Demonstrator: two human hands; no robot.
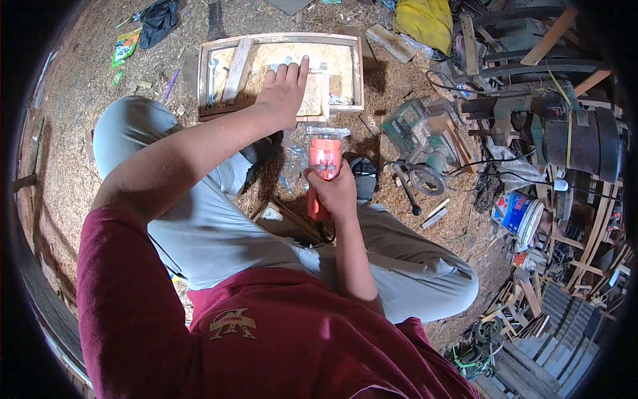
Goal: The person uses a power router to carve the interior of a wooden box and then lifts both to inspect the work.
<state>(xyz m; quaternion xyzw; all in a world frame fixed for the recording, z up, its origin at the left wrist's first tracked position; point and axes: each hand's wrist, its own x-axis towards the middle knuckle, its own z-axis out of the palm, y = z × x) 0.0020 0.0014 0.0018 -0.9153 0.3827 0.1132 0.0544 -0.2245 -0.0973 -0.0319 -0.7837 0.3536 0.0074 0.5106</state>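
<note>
My right hand (335,192) is wrapped round the red body of a trim router (321,209), held upright in front of my lap. Its clear base (329,132) faces away from me, close to the near edge of a small pale wooden panel (314,105). With its fingers stretched forward, my left hand (282,90) lies over the left side of that panel. The panel overlaps a shallow wooden tray (362,73) on the ground. Inside the tray are a wrench (212,76) and a wooden slat (238,70). My left thumb is hidden.
Sawdust covers the ground. To the right stand a green machine (409,126) with a handwheel (426,180), a larger machine (565,133) with cables, a blue-and-red bucket (522,216) and scrap wood (525,299). A yellow sack (425,23) lies behind the tray. My bent legs flank the router.
</note>
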